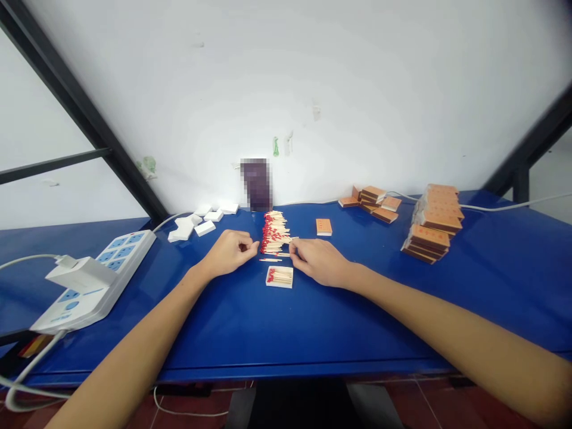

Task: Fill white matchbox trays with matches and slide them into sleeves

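Observation:
A pile of red-headed matches (274,232) lies on the blue table, heads to the left. Just left of those heads, my left hand (230,253) is closed, its fingers curled and thumb pointing at the pile; nothing shows in it. My right hand (319,262) is at the pile's right side, fingers pinched at the bare end of a match. Its curled fingers partly hide the grip. Nearer to me, a white matchbox tray (280,285) holds several matches, heads left. One loose match (270,260) lies between tray and pile.
White empty trays (205,228) lie back left. A single orange matchbox (324,227) sits right of the pile, with more matchboxes (373,199) behind and a wrapped stack (431,223) farther right. A power strip (111,286) with a plugged-in charger occupies the left side.

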The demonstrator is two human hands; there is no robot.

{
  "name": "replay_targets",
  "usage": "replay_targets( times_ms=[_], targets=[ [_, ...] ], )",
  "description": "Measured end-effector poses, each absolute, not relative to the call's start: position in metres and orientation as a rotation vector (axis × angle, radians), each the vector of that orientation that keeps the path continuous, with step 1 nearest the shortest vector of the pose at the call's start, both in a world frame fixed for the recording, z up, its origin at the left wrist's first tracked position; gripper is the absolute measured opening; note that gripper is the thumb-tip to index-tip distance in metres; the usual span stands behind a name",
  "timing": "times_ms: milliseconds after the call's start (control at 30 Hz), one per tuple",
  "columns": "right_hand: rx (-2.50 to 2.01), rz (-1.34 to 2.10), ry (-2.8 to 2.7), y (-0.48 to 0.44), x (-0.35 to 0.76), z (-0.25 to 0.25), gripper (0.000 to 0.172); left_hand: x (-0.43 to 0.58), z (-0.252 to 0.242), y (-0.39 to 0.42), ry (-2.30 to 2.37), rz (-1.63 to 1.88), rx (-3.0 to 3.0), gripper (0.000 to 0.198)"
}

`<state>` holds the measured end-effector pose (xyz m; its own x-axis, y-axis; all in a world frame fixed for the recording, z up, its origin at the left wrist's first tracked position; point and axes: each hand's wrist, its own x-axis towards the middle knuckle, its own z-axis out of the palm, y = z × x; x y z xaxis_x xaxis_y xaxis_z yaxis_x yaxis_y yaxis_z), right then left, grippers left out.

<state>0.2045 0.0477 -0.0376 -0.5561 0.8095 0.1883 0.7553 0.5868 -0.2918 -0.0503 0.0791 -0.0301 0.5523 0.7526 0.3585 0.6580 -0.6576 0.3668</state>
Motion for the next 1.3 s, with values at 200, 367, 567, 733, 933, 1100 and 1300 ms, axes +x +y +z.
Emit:
replay_targets(
  times_ms=[200, 367, 567, 733, 933, 1100, 1300],
  targets=[
    [-1.298, 0.268, -2.503, 0.047, 0.205, -0.037, 0.008, -0.052, -0.03, 0.071, 1.248, 0.66, 2.46, 0.014],
    [-1.305, 0.289, -2.501, 0.047, 0.206, -0.038, 0.008, -0.043, -0.031, 0.065, 1.204, 0.559, 2.425, 0.017],
    [-1.324, 0.308, -2.464, 0.047, 0.206, -0.04, 0.008, -0.04, -0.031, 0.063, 1.176, 0.483, 2.461, 0.017],
    [-1.318, 0.295, -2.468, 0.047, 0.205, -0.04, 0.008, -0.037, -0.031, 0.062, 1.156, 0.483, 2.444, 0.018],
    [-1.288, 0.218, -2.559, 0.048, 0.204, -0.038, 0.012, -0.029, -0.033, 0.059, 1.106, 0.517, 2.431, 0.019],
    [-1.273, 0.242, -2.563, 0.047, 0.204, -0.037, 0.012, -0.028, -0.035, 0.059, 1.089, 0.503, 2.424, 0.021],
    [-1.284, 0.305, -2.496, 0.047, 0.204, -0.037, 0.011, -0.03, -0.034, 0.058, 1.072, 0.493, 2.401, 0.021]
  ],
)
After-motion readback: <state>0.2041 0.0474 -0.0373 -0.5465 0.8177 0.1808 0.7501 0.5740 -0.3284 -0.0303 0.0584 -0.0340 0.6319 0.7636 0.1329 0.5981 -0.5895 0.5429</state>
